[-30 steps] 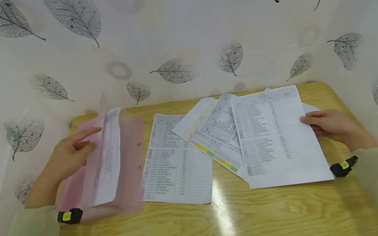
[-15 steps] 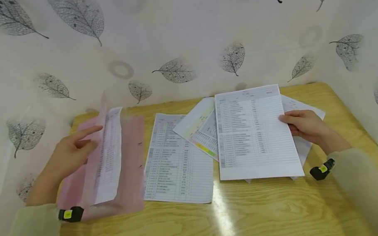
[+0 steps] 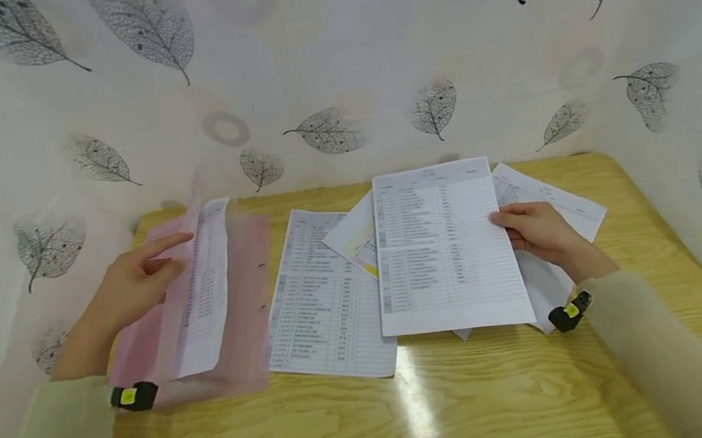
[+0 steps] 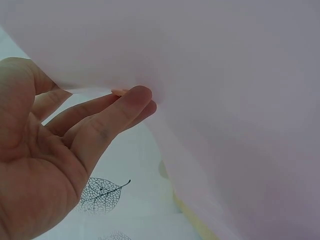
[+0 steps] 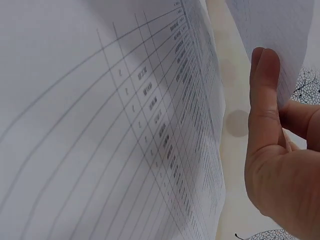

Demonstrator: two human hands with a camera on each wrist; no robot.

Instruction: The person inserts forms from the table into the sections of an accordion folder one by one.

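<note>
Head view, printed sheet [image 3: 444, 249]: held just left of the right hand [image 3: 539, 229], above fanned papers [image 3: 556, 202].
Right hand: thumb and fingers pinching the sheet's right edge.
Left hand [image 3: 139, 280]: pinching raised flap [image 4: 225, 100] of pink folder [image 3: 245, 308].
Second page [image 3: 327, 305]: between the hands, flat on wooden table [image 3: 318, 432].

Pink folder [image 3: 246, 292] and printed sheets [image 3: 330, 301] on a wooden table [image 3: 319, 436] (glossy).

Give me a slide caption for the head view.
Left hand pinches a pink folder's raised flap; right hand holds a printed sheet over other pages on a wooden tabletop.
</note>
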